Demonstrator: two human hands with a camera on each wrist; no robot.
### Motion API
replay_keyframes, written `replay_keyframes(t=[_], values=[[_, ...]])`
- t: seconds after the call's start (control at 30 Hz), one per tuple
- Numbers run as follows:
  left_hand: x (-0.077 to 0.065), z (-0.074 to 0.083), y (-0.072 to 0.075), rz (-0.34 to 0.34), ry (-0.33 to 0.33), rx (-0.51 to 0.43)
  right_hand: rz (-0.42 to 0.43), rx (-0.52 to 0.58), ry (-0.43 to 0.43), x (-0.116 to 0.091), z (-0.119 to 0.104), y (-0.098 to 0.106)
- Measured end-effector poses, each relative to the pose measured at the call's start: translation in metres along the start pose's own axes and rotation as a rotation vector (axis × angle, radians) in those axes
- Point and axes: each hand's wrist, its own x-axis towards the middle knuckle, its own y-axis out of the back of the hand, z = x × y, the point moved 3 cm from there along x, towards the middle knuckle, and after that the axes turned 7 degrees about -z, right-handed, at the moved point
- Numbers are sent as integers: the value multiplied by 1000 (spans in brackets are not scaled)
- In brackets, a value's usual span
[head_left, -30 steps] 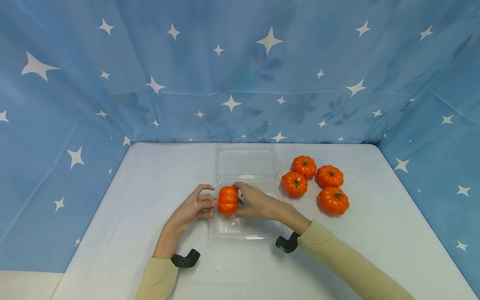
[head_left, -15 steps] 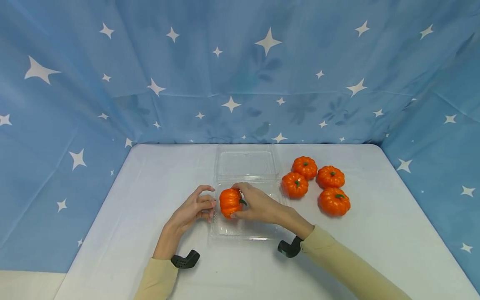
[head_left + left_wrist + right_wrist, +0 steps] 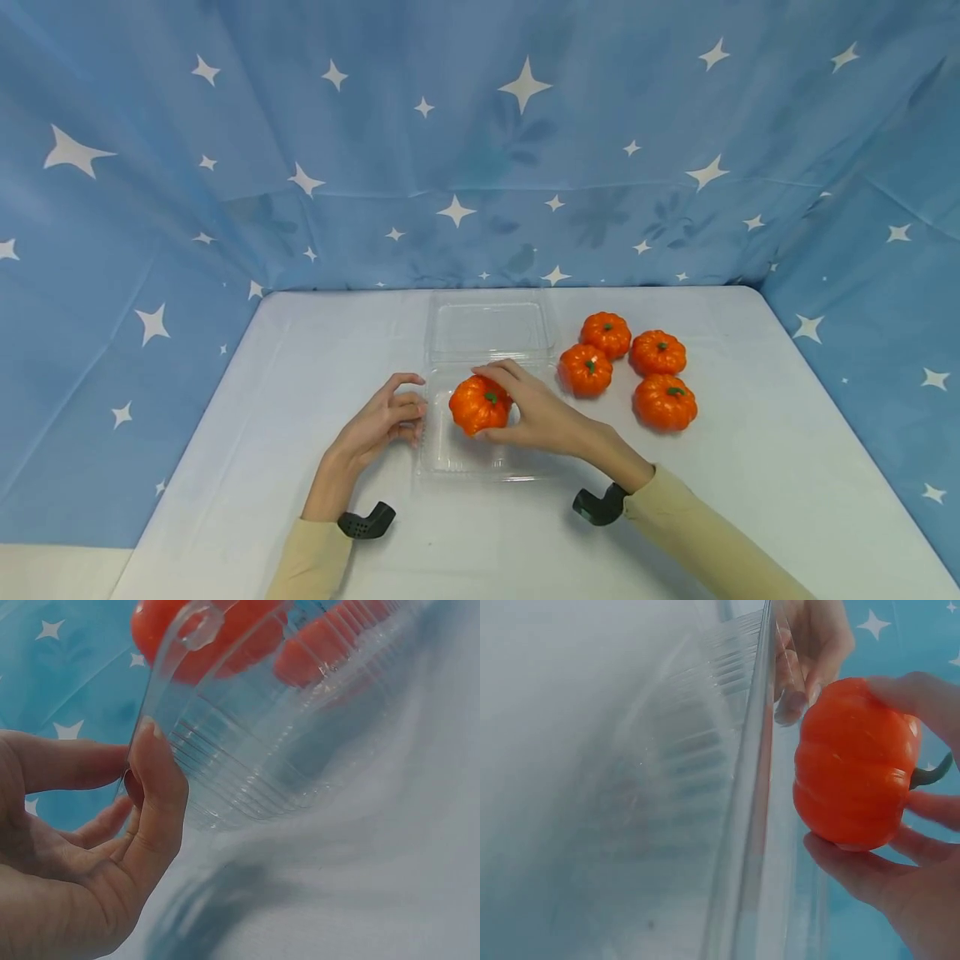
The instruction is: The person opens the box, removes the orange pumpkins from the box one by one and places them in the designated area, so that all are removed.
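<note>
A clear plastic clamshell container (image 3: 446, 460) lies with its lid (image 3: 491, 329) folded back behind the base. My left hand (image 3: 382, 427) pinches the base's left rim between thumb and fingers, as the left wrist view (image 3: 82, 840) shows up close. Over the base, my right hand (image 3: 542, 419) grips a small orange pumpkin (image 3: 474, 407) by its sides, its green stem angled up to the right. In the right wrist view the pumpkin (image 3: 855, 769) appears above the container's rim, thumb and fingers around it. Whether it touches the container's floor cannot be told.
Several more orange pumpkins stand in a group right of the container, among them one close to its edge (image 3: 585, 371) and one farther right (image 3: 665, 403). A white cloth covers the table (image 3: 262, 467). Behind hangs a blue star-patterned curtain (image 3: 375, 158).
My right hand has shifted a little to the right with the pumpkin and turned it, so its stem now faces more upward. The left hand stays at the container's left rim.
</note>
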Motion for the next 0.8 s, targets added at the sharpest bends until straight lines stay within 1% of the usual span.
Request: replay_keyframes(t=[0.3, 0.53, 0.67, 0.8], values=[[-1, 0, 0, -6, 0, -7, 30, -61, -34, -23, 6, 6], [1, 0, -2, -4, -8, 15, 65, -110, -64, -52, 9, 21], [0, -1, -1, -3, -9, 35, 87, -131, -83, -68, 14, 28], [0, 0, -1, -1, -10, 36, 118, -147, -108, -83, 21, 36]])
